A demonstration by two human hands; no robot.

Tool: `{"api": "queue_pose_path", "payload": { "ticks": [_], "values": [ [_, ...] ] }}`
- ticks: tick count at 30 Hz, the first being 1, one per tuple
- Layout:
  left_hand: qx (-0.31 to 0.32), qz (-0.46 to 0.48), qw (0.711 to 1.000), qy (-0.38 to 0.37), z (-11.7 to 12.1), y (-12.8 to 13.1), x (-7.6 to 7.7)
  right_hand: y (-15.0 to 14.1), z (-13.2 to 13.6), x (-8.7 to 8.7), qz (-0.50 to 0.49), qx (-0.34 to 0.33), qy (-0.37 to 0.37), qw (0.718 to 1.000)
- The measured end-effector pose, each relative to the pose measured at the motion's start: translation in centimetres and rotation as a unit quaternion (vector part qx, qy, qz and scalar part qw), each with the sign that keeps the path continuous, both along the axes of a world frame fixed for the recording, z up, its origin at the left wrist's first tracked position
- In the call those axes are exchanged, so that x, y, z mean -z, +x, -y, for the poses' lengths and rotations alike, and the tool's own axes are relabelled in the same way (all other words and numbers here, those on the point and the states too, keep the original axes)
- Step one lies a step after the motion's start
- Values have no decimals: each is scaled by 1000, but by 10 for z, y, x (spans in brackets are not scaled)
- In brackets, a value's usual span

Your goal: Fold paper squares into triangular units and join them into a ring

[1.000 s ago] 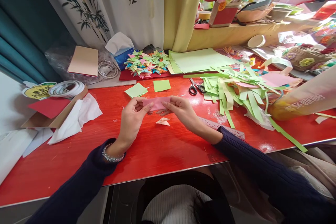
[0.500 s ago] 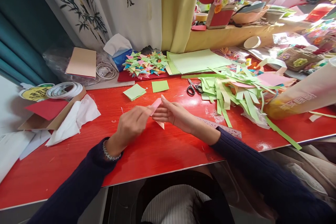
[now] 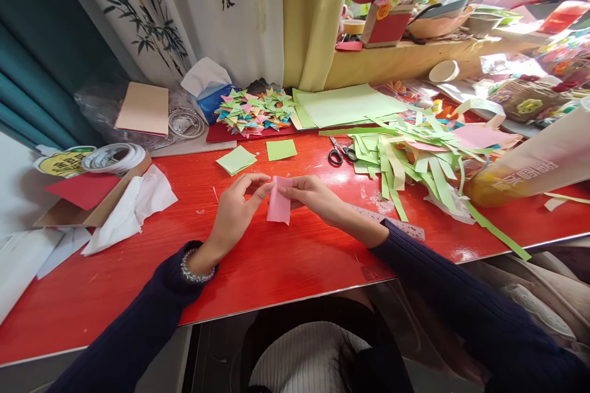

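Observation:
A folded piece of pink paper is held up over the red table, its narrow strip hanging toward me. My right hand pinches its upper right edge between thumb and fingers. At the upper left edge, the thumb and forefinger of my left hand close on the paper; the exact contact is small. Just beyond the hands lie a small stack of light green paper squares and a brighter green square. Black-handled scissors rest to the right of these.
Green paper strips are heaped on the right, near a tall printed plastic bag. A clear ruler lies by my right forearm. Folded paper stars and green sheets sit at the back. A cardboard box stands left.
The pink paper has turned from slanting between the hands to hanging down with its flat face showing. My right hand has gone from outstretched fingers to a pinch; my left hand has rotated.

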State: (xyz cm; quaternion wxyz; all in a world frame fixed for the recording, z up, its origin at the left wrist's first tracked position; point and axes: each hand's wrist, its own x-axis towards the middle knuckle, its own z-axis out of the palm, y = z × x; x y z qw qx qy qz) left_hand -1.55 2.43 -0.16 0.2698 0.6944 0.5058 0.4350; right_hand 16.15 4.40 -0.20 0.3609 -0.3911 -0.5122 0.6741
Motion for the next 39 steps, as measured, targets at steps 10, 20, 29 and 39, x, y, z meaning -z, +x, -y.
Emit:
{"api": "queue_pose_path", "payload": {
  "ticks": [10, 20, 29, 39],
  "values": [
    [6, 144, 984, -105, -5, 0, 10, 1, -2, 3, 7, -82, 12, 997],
    [12, 111, 987, -114, -6, 1, 9, 1, -4, 7, -25, -43, 11, 999],
    [6, 101, 991, -90, -5, 1, 10, -2, -3, 10, -2, -42, 12, 999],
    [19, 104, 990, -99, -3, 0, 7, -2, -1, 1, 29, -29, 1, 999]
  ]
}}
